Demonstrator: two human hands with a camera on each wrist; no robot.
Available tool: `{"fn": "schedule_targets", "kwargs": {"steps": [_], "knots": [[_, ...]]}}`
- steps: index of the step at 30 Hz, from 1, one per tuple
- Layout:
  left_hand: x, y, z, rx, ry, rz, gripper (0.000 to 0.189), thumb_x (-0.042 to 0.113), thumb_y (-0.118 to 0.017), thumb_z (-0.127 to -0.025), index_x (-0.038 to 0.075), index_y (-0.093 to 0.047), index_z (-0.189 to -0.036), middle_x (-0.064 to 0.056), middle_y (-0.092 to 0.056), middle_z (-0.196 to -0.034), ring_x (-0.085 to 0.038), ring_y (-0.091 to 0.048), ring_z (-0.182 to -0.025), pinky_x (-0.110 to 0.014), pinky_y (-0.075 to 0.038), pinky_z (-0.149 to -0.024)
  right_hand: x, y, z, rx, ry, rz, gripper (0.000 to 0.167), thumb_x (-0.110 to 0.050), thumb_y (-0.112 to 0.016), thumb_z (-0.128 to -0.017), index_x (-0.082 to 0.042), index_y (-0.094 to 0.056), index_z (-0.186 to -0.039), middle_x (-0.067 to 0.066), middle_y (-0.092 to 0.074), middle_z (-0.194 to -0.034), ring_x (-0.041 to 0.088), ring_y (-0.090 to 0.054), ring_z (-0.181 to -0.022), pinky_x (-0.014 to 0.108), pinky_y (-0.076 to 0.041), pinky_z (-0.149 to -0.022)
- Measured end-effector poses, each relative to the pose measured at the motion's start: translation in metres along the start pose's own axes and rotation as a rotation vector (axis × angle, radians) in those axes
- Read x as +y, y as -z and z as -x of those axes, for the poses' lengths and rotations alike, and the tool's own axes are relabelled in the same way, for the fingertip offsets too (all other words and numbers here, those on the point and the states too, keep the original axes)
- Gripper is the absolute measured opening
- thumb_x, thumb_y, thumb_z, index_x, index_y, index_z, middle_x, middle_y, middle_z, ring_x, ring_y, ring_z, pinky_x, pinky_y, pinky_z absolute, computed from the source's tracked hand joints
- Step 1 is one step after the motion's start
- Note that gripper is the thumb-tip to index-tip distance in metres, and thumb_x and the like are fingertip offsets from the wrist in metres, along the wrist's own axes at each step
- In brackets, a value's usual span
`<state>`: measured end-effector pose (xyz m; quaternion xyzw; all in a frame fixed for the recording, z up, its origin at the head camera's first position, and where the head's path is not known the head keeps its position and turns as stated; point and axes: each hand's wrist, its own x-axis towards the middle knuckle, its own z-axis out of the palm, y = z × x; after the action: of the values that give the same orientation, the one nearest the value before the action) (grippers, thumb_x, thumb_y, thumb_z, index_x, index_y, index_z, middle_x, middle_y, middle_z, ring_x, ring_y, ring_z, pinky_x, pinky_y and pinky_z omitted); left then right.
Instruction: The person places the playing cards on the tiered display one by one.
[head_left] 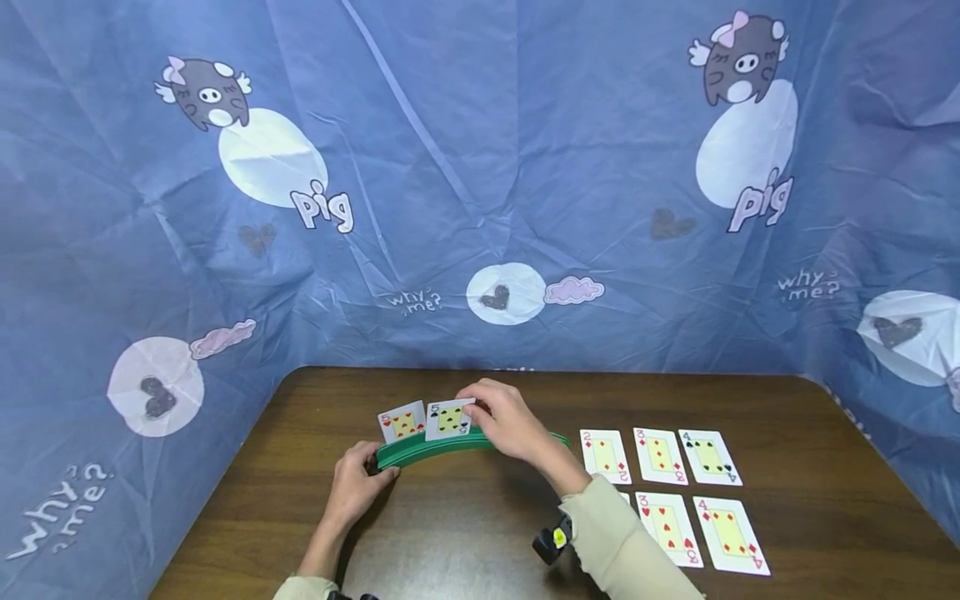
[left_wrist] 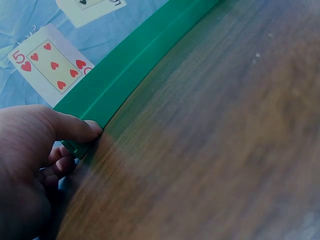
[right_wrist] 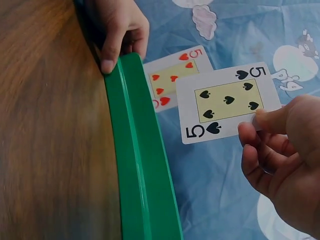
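Observation:
A curved green card holder [head_left: 442,447] stands on the table. My left hand [head_left: 354,482] grips its left end, thumb in front and fingers behind, as the left wrist view also shows. The five of hearts [head_left: 402,422] stands tilted in the holder near that end. With thumb and fingers my right hand [head_left: 506,419] pinches the five of spades [right_wrist: 227,102] by its edge. That card is just right of the five of hearts, over the holder; whether its lower edge sits in the slot I cannot tell. The right hand and forearm hide part of the holder's right side.
Face-up cards lie in two rows at the table's right: two of diamonds [head_left: 604,457], three of diamonds [head_left: 660,456], four of spades [head_left: 710,457], three of hearts [head_left: 667,530] and four of diamonds [head_left: 731,536]. My right sleeve covers most of another card. A blue cloth [head_left: 420,167] hangs behind the brown table [head_left: 442,533].

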<state>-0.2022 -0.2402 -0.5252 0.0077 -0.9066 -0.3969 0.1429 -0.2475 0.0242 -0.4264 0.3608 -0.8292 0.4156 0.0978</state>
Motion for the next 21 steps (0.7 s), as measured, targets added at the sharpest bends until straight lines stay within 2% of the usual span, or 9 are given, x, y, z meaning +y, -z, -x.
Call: {"fn": "schedule_targets", "kwargs": {"steps": [12,21], "knots": [[0.002,0.000,0.000,-0.024,0.017,0.000,0.024,0.004,-0.082,-0.073,0.001,-0.073,-0.095,-0.009,-0.064,-0.088,-0.020,-0.053,-0.087,-0.031,-0.038,-0.078,-0.012,-0.025,-0.013,-0.028,-0.047,-0.005,0.016,-0.005,-0.062,-0.096,-0.006,-0.072,-0.108,0.006,-0.066,-0.089,0.008,-0.055,-0.074,0.020,-0.045,-0.068],[0.001,0.001,-0.001,-0.035,0.044,0.013,0.024,0.003,-0.080,-0.074,0.001,-0.073,-0.097,-0.009,-0.064,-0.090,-0.019,-0.051,-0.087,-0.031,-0.037,-0.077,-0.016,-0.046,-0.020,-0.051,-0.086,-0.022,0.014,-0.008,-0.063,-0.096,-0.007,-0.073,-0.106,0.008,-0.070,-0.101,0.011,-0.059,-0.084,0.020,-0.048,-0.071]]}}
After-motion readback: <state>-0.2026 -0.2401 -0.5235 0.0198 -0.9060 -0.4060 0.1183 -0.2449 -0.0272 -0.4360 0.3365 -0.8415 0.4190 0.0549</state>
